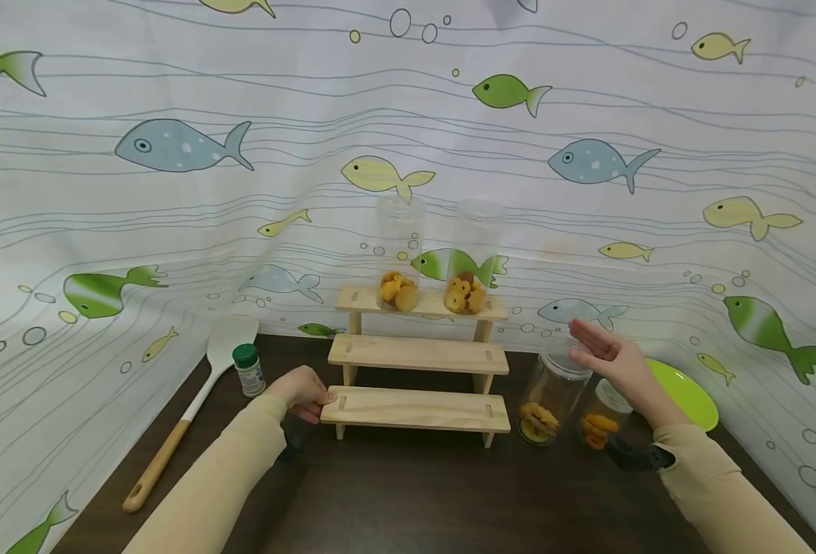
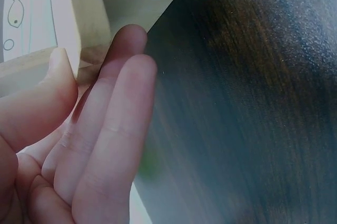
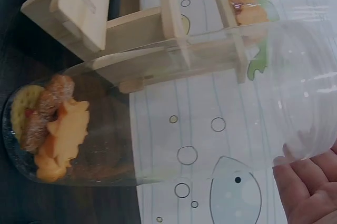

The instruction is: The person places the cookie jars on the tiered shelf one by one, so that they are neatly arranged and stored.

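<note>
The jar stands on the surface, just past the right end of the rack and short of the surface's far right corner. I judge it light, with only a few snacks at its bottom; its clear wall looks stiff and smooth, so probably slippery, and whether it is brittle glass I can't tell. I'd take it round the body below the top, thumb and fingers on opposite sides. My right hand is at its top, fingers straight, thumb apart, gripping nothing; contact I can't confirm. That forearm slants in from the near right. My left hand pinches the left end of the rack's lowest step, 2 fingers extended free; the wood looks rigid and sturdy.
</note>
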`<state>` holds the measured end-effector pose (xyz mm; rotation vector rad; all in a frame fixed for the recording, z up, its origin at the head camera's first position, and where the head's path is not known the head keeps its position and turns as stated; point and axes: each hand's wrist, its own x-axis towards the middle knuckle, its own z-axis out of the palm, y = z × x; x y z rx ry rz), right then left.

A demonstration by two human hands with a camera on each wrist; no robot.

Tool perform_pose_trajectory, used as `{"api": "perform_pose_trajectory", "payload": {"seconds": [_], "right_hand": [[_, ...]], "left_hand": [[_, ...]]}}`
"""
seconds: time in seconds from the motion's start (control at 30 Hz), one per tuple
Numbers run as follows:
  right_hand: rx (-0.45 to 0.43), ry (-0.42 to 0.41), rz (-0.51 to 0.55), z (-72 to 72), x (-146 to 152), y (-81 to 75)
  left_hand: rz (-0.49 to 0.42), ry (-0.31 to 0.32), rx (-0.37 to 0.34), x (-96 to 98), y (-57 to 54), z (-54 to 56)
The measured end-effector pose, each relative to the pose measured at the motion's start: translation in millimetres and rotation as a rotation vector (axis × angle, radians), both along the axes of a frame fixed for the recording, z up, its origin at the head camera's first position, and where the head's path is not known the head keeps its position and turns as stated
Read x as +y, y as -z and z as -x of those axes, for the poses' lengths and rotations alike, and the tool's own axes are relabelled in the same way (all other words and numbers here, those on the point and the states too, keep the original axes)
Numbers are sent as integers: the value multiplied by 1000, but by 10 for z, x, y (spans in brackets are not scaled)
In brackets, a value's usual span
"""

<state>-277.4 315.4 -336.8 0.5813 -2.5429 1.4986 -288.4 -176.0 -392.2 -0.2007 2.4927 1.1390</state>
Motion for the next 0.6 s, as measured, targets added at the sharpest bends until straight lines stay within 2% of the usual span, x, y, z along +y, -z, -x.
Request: {"api": "perform_pose_trajectory", "payload": {"seconds": [0.37, 0.6], "right_hand": [[17, 46, -63, -27, 34, 135], [42, 59, -88, -65, 30, 166]], "left_hand": [[-9, 14, -9, -10, -15, -6], [-45, 37, -38, -46, 9, 45]]}}
